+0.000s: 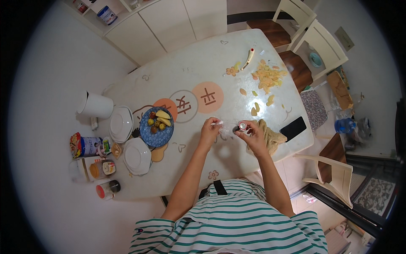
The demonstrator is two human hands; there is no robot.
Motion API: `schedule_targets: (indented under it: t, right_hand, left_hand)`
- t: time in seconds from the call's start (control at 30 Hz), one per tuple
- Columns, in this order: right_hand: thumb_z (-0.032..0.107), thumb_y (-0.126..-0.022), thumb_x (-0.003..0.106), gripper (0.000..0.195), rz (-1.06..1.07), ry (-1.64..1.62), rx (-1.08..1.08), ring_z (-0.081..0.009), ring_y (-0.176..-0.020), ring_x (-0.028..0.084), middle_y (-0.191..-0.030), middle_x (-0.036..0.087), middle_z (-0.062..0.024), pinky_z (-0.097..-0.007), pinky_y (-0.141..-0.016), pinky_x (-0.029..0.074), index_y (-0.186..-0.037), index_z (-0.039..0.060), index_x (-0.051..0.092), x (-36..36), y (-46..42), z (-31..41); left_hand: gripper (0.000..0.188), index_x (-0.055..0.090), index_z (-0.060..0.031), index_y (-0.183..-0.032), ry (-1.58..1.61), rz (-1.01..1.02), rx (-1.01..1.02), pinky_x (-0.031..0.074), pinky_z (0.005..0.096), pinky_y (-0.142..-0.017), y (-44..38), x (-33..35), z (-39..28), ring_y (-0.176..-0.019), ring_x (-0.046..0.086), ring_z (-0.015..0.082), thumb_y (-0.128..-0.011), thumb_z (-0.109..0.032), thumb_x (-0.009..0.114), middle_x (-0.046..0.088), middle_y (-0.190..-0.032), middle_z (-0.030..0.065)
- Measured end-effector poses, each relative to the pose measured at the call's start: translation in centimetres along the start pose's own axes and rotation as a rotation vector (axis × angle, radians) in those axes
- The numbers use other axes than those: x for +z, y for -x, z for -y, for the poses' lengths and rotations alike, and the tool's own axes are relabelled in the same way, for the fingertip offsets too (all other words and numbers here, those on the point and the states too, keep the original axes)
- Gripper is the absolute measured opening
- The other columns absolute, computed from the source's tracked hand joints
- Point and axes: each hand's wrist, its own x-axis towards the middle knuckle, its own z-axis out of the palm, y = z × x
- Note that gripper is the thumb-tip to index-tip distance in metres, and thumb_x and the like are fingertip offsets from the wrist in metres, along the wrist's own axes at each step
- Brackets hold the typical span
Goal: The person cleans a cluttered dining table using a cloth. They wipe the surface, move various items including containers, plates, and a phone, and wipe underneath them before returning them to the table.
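My left hand (209, 133) pinches one edge of a piece of clear plastic wrap (227, 125) over the table. Between the fingers and thumb of my right hand (255, 138) is a small dark cylinder (242, 125) with a red-and-silver end, which looks like a large battery. The wrap spans the gap between both hands and touches or nearly touches the cylinder; which one I cannot tell. Beneath and beside my right hand lies a crumpled tan cloth (271, 138).
A black phone (293, 129) lies right of the cloth. Farther back are fruit or vegetable peelings (269, 77) and a cream-handled peeler (248, 59). To the left stand a blue plate (158, 136) with food, stacked white plates (137, 155), jars (108, 189) and a white canister (96, 104).
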Motion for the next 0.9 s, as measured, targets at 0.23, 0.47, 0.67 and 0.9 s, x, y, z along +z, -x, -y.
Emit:
schedule_targets:
  t: [0.23,0.47,0.67,0.9]
  right_hand:
    - [0.018,-0.066,0.082,0.045,0.140,0.302,-0.210,-0.0158,-0.103,0.051,-0.125,0.049,-0.0059,-0.0303,-0.089,0.041,-0.105,0.0094,0.062,0.5,0.2,0.2]
    - [0.009,-0.069,0.080,0.041,0.268,-0.106,-0.050,-0.0160,-0.106,0.053,-0.126,0.049,-0.0081,-0.0304,-0.090,0.043,-0.107,0.0098,0.062,1.0,-0.1,-0.2]
    - [0.007,-0.070,0.079,0.043,0.158,0.084,-0.033,-0.0120,-0.082,0.055,-0.093,0.057,-0.0026,-0.0269,-0.076,0.047,-0.108,0.0046,0.059,0.8,-0.7,-1.3]
    - [0.004,-0.074,0.074,0.037,0.012,-0.161,0.155,-0.0101,-0.073,0.055,-0.086,0.056,-0.0024,-0.0232,-0.063,0.047,-0.105,0.0039,0.055,0.9,-1.8,-2.8]
  left_hand:
    - [0.017,0.058,-0.0064,-0.103,-0.141,0.193,0.182,0.044,0.0246,-0.073,0.3,-1.1,-0.5,-0.089,0.054,0.0073,-0.096,-0.020,0.051,0.060,-0.096,-0.0015]
    - [0.025,0.059,-0.0093,-0.109,0.091,0.391,-0.154,0.045,0.0252,-0.073,1.6,-1.9,-0.8,-0.091,0.053,0.0087,-0.098,-0.028,0.047,0.057,-0.096,-0.0021]
    - [0.027,0.058,-0.0075,-0.117,-0.116,0.247,0.051,0.051,0.0257,-0.066,1.4,-1.7,-0.7,-0.082,0.057,0.0112,-0.096,-0.022,0.050,0.057,-0.097,-0.0004]
    - [0.041,0.053,-0.0015,-0.124,-0.011,0.181,-0.213,0.051,0.0265,-0.072,0.8,-3.9,0.3,-0.090,0.060,0.0161,-0.089,-0.022,0.062,0.052,-0.115,0.0102]
